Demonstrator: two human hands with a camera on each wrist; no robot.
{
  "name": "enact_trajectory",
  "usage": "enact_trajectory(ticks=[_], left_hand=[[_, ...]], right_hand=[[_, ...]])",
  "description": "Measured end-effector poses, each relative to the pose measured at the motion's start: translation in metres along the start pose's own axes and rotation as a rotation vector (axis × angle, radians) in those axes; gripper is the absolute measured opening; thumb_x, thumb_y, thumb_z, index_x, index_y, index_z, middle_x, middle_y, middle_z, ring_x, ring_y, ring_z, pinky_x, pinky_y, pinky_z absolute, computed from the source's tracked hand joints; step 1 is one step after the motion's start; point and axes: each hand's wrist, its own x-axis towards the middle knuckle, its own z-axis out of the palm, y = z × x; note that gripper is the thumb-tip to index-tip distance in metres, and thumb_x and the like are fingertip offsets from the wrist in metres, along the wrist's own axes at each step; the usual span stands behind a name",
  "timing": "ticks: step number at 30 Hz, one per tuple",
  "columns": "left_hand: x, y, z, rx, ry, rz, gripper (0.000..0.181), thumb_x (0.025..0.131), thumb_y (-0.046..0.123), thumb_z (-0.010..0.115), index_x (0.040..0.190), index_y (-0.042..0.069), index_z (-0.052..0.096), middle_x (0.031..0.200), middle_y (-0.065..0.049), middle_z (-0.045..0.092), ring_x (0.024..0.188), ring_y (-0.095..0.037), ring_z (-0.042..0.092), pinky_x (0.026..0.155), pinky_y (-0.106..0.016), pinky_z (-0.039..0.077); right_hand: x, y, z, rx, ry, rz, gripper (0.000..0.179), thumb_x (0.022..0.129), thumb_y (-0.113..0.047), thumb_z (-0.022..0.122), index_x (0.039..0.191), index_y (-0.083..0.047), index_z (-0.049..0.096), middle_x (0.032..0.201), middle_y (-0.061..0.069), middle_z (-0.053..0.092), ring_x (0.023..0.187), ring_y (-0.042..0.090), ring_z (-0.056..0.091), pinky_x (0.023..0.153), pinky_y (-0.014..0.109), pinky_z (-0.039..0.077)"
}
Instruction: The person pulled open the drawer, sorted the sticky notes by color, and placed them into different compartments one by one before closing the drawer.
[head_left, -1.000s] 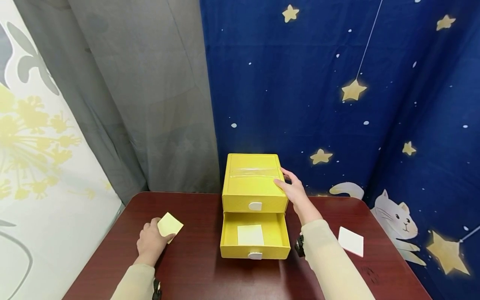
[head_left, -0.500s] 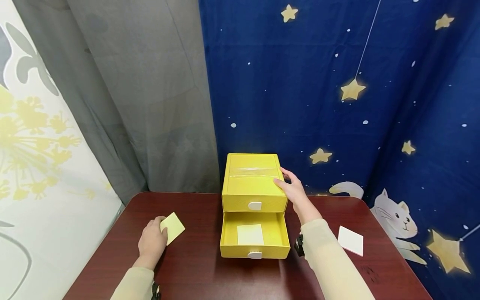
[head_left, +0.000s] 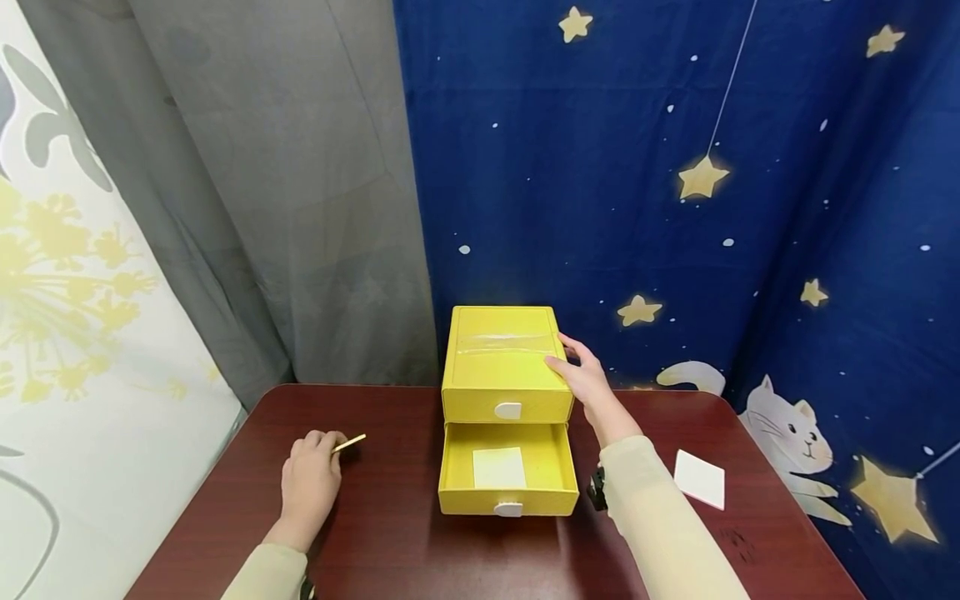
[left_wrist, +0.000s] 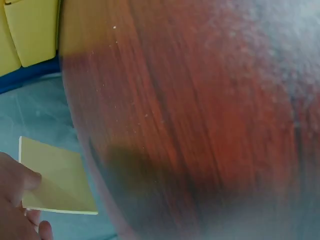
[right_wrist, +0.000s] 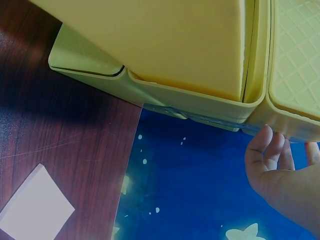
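My left hand (head_left: pixel 311 479) pinches a pale yellow sticky note pad (head_left: pixel 351 442) over the left side of the table. In the head view the pad shows nearly edge-on; the left wrist view shows its flat face (left_wrist: pixel 57 175) with the thumb pressed on it. At the centre stands a yellow two-drawer box (head_left: pixel 502 367), its lower drawer (head_left: pixel 472 503) pulled out. A pale pad of paper (head_left: pixel 498 468) lies in that drawer. My right hand (head_left: pixel 592 387) grips the box's right side, thumb on top and fingers along the side wall (right_wrist: pixel 290 135).
A white pad with a pinkish edge (head_left: pixel 700 479) lies on the dark red table (head_left: pixel 390 550), right of my right forearm. Clear tape (head_left: pixel 502 342) runs across the box top. Curtains (head_left: pixel 525 208) hang behind the table's back edge, and a patterned white wall (head_left: pixel 75 333) is at left.
My left hand has shifted slightly and turned the yellow sticky note pad from face-up to nearly edge-on. The right hand keeps its grip on the box, which stays in place.
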Motion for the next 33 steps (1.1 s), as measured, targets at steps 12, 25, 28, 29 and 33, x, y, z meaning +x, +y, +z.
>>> enact_trajectory(ticks=[12, 25, 28, 29, 33], left_hand=[[0.001, 0.011, -0.001, -0.017, 0.14, 0.212, 0.02, 0.074, -0.004, 0.071, 0.089, 0.01, 0.07, 0.082, -0.003, 0.059, 0.079, -0.025, 0.054, 0.057, -0.041, 0.048], [-0.001, 0.021, -0.004, -0.116, 0.181, 0.356, 0.019, 0.078, -0.006, 0.062, 0.091, 0.004, 0.07, 0.086, -0.007, 0.058, 0.085, -0.026, 0.053, 0.071, -0.036, 0.048], [-0.001, 0.023, -0.004, -0.133, 0.205, 0.373, 0.018, 0.078, -0.006, 0.061, 0.091, 0.004, 0.07, 0.087, -0.007, 0.058, 0.084, -0.026, 0.053, 0.071, -0.035, 0.047], [-0.001, 0.024, -0.005, -0.14, 0.22, 0.381, 0.018, 0.078, -0.005, 0.061, 0.09, 0.004, 0.07, 0.087, -0.007, 0.058, 0.084, -0.026, 0.053, 0.071, -0.035, 0.047], [-0.001, 0.026, -0.004, -0.166, 0.28, 0.412, 0.016, 0.087, 0.001, 0.054, 0.089, 0.005, 0.069, 0.087, -0.006, 0.058, 0.083, -0.025, 0.053, 0.069, -0.034, 0.047]], right_hand=[[0.0, -0.002, 0.001, 0.006, -0.003, -0.005, 0.061, 0.091, -0.033, 0.063, 0.146, -0.03, 0.036, 0.148, 0.005, 0.033, 0.135, 0.029, 0.032, 0.109, 0.051, 0.031], [-0.002, -0.002, -0.001, 0.008, -0.004, 0.005, 0.063, 0.09, -0.035, 0.063, 0.146, -0.029, 0.035, 0.148, 0.006, 0.033, 0.134, 0.03, 0.033, 0.108, 0.05, 0.033], [-0.002, -0.002, -0.001, 0.008, -0.004, 0.002, 0.063, 0.091, -0.034, 0.063, 0.147, -0.029, 0.034, 0.148, 0.006, 0.033, 0.134, 0.03, 0.033, 0.109, 0.05, 0.032], [-0.002, -0.002, -0.001, 0.01, -0.003, 0.003, 0.062, 0.091, -0.034, 0.063, 0.146, -0.029, 0.035, 0.148, 0.006, 0.033, 0.134, 0.029, 0.033, 0.109, 0.05, 0.032], [-0.002, -0.002, -0.001, 0.012, -0.006, 0.002, 0.062, 0.091, -0.033, 0.062, 0.147, -0.029, 0.035, 0.148, 0.006, 0.033, 0.134, 0.029, 0.032, 0.109, 0.05, 0.032]])
